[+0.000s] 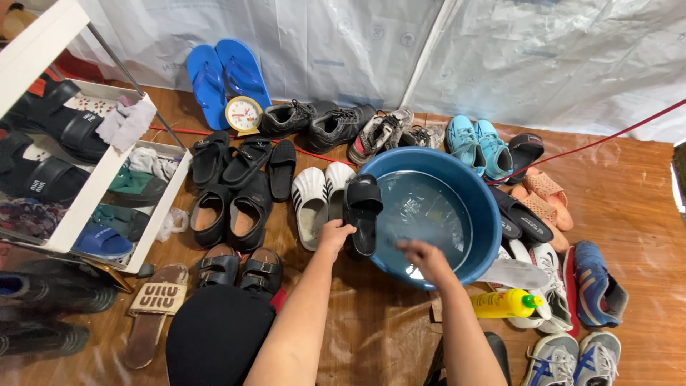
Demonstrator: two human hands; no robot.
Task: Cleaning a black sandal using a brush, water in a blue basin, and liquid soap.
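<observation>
Black slide [362, 211] is resting on the near-left rim of the blue tub [486, 214], and the left hand [333, 236] is gripping its heel. The right hand [421, 255] is dipping in the water, fingers blurred; I cannot tell their state. Keeping the slide over the tub seems best.

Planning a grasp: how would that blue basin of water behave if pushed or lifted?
The blue basin holds water, so it is probably heavy. A push would likely slosh water over the rim. Its wide base makes tipping unlikely, though the glossy floor sheet may let it slide.
</observation>
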